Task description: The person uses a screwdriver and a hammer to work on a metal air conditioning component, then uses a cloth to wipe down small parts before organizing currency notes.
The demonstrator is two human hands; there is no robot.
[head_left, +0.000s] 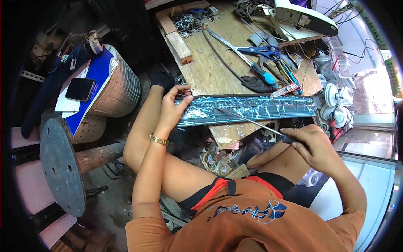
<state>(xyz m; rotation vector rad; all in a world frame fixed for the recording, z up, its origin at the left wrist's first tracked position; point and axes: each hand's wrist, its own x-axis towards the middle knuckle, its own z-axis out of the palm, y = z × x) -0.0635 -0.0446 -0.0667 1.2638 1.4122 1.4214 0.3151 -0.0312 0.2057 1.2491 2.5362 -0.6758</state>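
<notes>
A long, flat dark panel (268, 110) with ribs along it and torn, shiny bluish film lies across the near edge of the wooden table. My left hand (177, 105) grips its left end, thumb on top; the fingertips show at the far side. In my right hand (310, 145) is a screwdriver (256, 123), held by its dark handle. Its long thin shaft points left over the panel, and the tip rests on or just above the film. Whether the tip touches I cannot tell.
On the wooden table (201, 71) lie blue-handled scissors (262, 52), a blue screwdriver (263, 75), pliers and a heap of small metal parts (189, 26). White spools (331, 95) stand at the right. A phone (80, 90) lies on a blue folder at the left, beside a round metal plate (63, 168).
</notes>
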